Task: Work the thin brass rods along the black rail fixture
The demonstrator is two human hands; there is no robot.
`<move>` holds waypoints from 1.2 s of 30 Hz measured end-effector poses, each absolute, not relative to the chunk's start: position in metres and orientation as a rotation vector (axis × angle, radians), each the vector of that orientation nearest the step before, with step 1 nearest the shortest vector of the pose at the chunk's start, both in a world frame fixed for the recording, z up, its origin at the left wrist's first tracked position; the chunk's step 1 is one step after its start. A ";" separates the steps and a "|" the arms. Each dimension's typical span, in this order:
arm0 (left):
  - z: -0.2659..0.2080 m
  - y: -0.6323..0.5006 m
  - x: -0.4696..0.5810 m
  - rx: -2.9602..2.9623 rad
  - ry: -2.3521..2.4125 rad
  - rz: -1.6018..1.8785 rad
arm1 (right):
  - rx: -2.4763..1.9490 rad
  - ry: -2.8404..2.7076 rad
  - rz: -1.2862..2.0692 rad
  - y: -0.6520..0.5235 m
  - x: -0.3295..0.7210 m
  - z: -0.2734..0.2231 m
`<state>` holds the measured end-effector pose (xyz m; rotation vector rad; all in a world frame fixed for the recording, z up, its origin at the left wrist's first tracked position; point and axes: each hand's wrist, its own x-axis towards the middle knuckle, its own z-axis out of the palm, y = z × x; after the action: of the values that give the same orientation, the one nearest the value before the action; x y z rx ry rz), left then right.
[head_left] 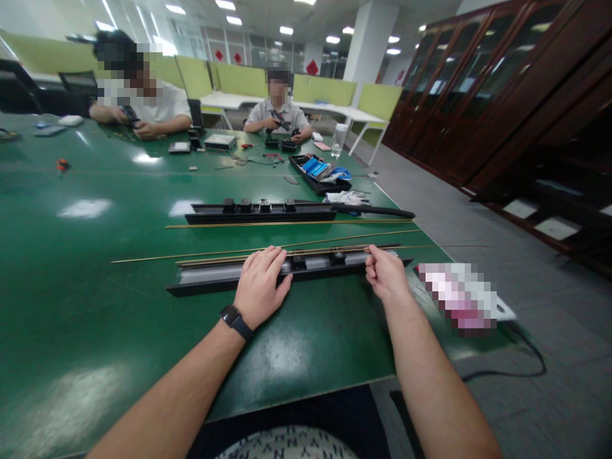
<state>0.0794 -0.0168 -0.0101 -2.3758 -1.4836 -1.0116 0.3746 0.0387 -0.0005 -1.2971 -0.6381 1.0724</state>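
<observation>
A long black channel rail (217,280) with a silvery inside lies across the green table in front of me. My left hand (261,277) rests over its middle, fingers stretched out, with a dark watch on the wrist. Beside that hand, small black blocks (337,257) sit in the channel. Near the rail's right end my right hand (386,273) is closed, thumb and forefinger pinching a thin brass-coloured rod (430,247) that runs along the far edge. Another thin rod (143,259) lies slanted just behind the rail.
Farther back lie a second black rail (258,215) with several blocks and another thin rod (210,225). Behind are white gloves (351,198) and a black tray (318,185) of blue packets. A blurred pink package (459,299) lies right. Two people sit across the table (119,319).
</observation>
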 end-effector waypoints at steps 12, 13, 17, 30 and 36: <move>-0.011 -0.016 0.080 -2.374 -1.491 -0.988 | -1.312 -0.640 1.076 0.039 0.374 0.001; -0.012 -0.016 0.080 -2.374 -1.490 -0.991 | -1.309 -0.628 1.062 0.039 0.375 0.000; -0.013 -0.016 0.079 -2.379 -1.489 -1.009 | -1.305 -0.593 1.043 0.040 0.377 -0.001; -0.012 -0.017 0.080 -2.387 -1.486 -1.017 | -1.336 -0.607 1.029 0.038 0.374 0.003; -0.012 -0.017 0.080 -2.386 -1.494 -1.023 | -1.331 -0.642 1.090 0.038 0.374 0.002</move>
<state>0.0798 -0.0165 -0.0117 -2.3862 -1.4941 -1.0233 0.3744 0.0381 0.0024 -1.3315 -0.6415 1.0900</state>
